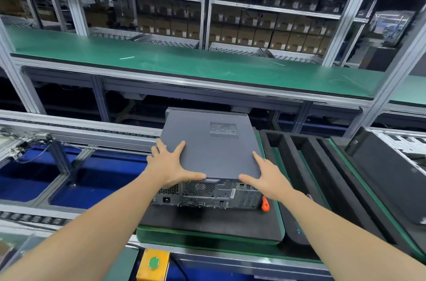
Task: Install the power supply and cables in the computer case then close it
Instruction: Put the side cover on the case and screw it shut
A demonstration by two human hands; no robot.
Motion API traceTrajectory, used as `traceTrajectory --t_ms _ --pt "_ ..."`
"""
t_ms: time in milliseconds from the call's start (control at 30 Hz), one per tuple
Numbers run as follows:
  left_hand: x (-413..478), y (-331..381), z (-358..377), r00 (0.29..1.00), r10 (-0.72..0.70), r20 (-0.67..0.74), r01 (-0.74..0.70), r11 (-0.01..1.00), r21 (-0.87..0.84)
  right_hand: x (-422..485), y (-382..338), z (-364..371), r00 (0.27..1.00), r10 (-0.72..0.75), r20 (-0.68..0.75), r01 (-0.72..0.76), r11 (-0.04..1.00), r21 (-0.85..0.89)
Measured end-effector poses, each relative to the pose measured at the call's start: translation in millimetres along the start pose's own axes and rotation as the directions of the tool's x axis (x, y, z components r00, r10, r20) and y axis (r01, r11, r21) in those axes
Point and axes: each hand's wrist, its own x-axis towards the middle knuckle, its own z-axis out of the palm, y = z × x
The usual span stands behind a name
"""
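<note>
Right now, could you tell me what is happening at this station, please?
A person has both hands on a dark grey computer case. The left hand lies flat, fingers spread, on the near left corner of its top panel, and the right hand lies flat on the near right corner. The panel is on, and the rear ports face the person. The case sits on a black foam pad, with an orange tool beside it.

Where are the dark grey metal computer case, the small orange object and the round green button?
dark grey metal computer case (207, 154): head view, middle of top cover.
small orange object (265, 203): head view, on its middle.
round green button (154, 263): head view, on its face.
</note>
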Motion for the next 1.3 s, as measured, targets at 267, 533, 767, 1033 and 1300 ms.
traceTrajectory --t_ms 267,533,767,1033,1300 --pt "-3.3 0.1 3.7 0.995 -0.042 -0.092 0.047 0.997 0.053 -5.2 1.6 13.2 0.992 0.032 -0.121 -0.029 0.999 0.021" --pt "-5.0 -3.3 -11.7 0.999 -0.024 0.031 0.023 0.999 0.023 -8.3 8.8 11.7 0.982 0.063 -0.176 -0.018 0.968 0.249" --pt "-7.9 -4.6 -4.6 0.998 -0.04 -0.047 0.038 0.999 -0.037 -13.6 4.9 15.6 0.964 0.083 -0.254 -0.015 0.967 0.256" --pt "-1.7 -10.1 -14.0 0.993 -0.121 -0.007 0.115 0.956 -0.268 -2.8 5.0 -10.4 0.984 0.166 -0.058 -0.141 0.941 0.309" --pt "35.7 25.3 -3.8 0.967 -0.248 -0.065 0.249 0.968 0.004 62.4 -7.6 -25.4 0.969 0.246 0.009 -0.242 0.944 0.226"
